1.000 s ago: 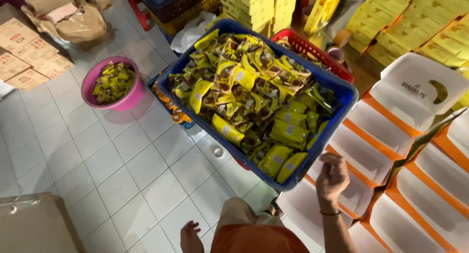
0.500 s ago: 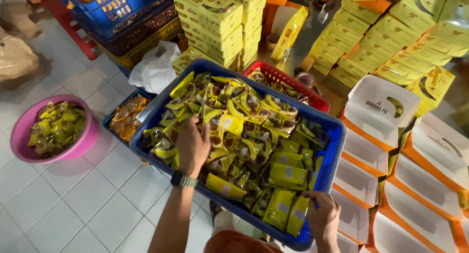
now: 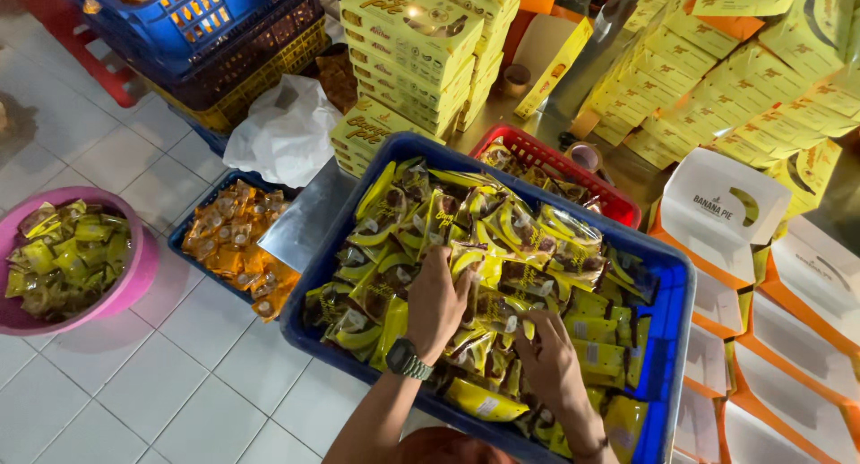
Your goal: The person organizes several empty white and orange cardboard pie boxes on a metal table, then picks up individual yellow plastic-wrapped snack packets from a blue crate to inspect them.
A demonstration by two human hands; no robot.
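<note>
Both my hands are down in the blue crate (image 3: 667,339), on the heap of yellow snack packets (image 3: 502,276). Left hand (image 3: 437,303) curls over a few packets; right hand (image 3: 546,361) pinches into the pile, though I can't tell if either really grips. The packets look light, crinkly, slippery and crushable; best pinched at the sealed ends.

crate (image 3: 667,339): big blue plastic crate, upright, in the middle of the scene, its near edge by the person; piled to the rim.
packets (image 3: 537,249): small yellow and brown wrapped snack packets, glossy, heaped loosely at all angles, filling the crate.
packets under the hands: those near the middle and near side, partly covered by both hands.
</note>
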